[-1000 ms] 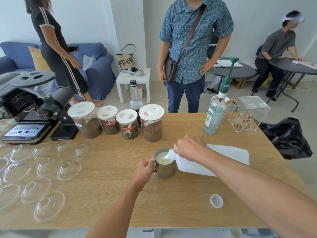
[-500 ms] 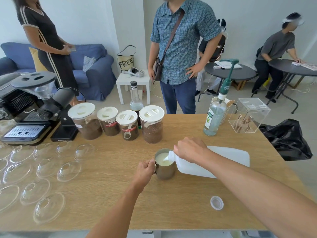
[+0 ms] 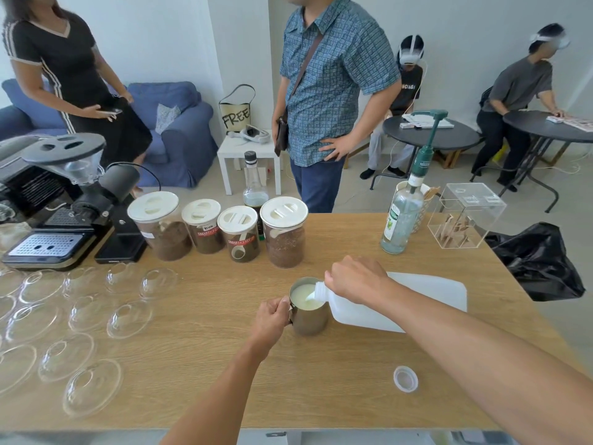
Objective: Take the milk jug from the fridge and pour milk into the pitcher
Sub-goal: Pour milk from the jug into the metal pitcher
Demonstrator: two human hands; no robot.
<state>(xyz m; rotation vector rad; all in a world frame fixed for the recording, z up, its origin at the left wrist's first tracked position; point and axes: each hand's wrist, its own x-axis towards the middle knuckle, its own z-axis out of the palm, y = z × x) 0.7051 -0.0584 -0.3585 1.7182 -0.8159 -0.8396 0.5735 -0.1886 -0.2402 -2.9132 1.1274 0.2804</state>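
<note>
Pour's on! The right hand [image 3: 354,279] is clamped round the handle end of the milk jug [image 3: 394,303], tipped almost flat, spout over the steel pitcher [image 3: 308,308]. The left hand [image 3: 271,317] is wrapped round the pitcher's handle, pinning it to the tabletop [image 3: 199,358]. Milk has crept higher than a second ago, nearing the rim, so time to level off. The jug's cap [image 3: 406,379] lies well aside.

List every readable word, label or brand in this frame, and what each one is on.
"FREE": tote bag by the sofa.
"SMART&EASY": label on the second jar.
"SMART&EASY": label on the third jar.
Pump bottle label: too blurred to read.
Seated person's black shirt: lettering partly hidden, unreadable.
</note>
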